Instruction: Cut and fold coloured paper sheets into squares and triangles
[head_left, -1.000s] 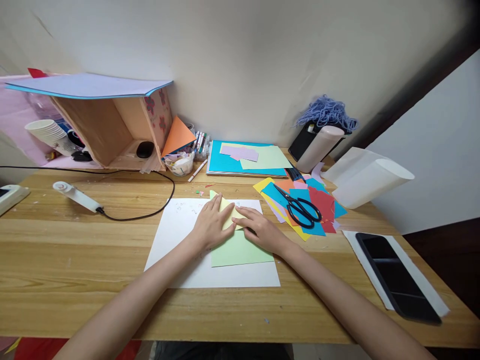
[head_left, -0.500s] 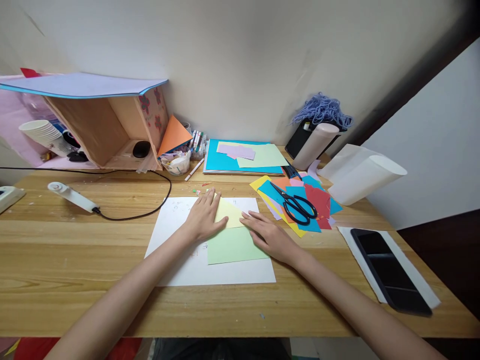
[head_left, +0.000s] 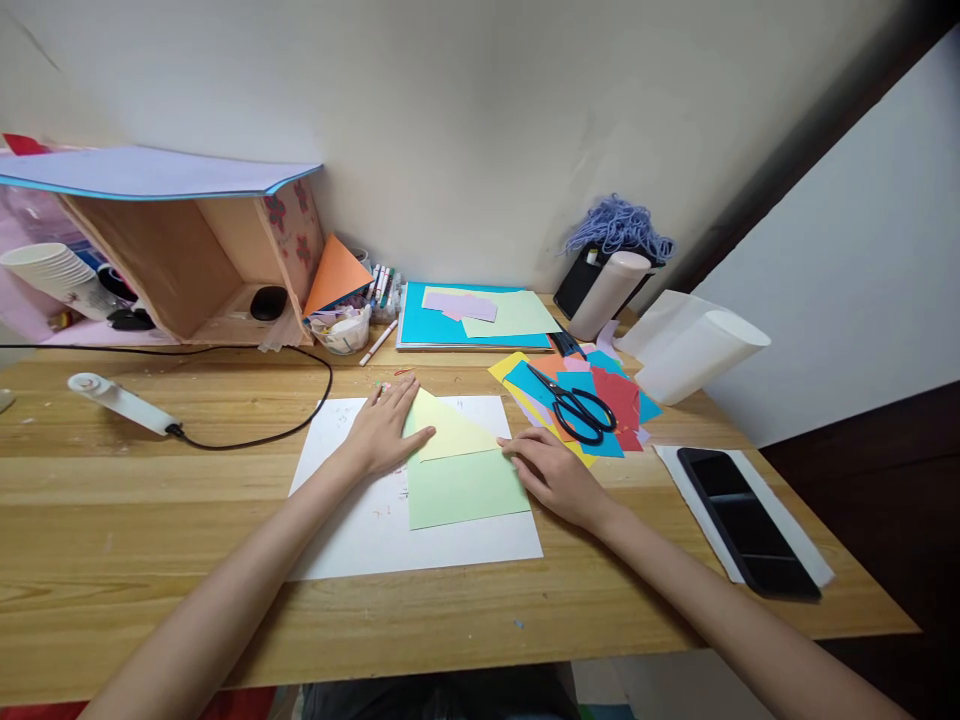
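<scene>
A pale yellow triangular piece of paper lies over a light green paper; whether they are one sheet is unclear. Both rest on a white sheet with faint marks. My left hand lies flat, fingers stretched, along the left edge of the yellow paper, its thumb pointing right over it. At the yellow paper's right tip, my right hand is closed, with bent fingers and its fingertips on that corner. Black-handled scissors lie on coloured paper scraps beyond the right hand.
A phone lies on white tissue at the right. Behind stand a paper roll and stacked coloured sheets. At the left are a corded white device, a cardboard box and a tub.
My right hand's fingers have gone from lying flat to bent at the yellow paper's right corner. My left hand stays flat on the paper. The view has shifted slightly.
</scene>
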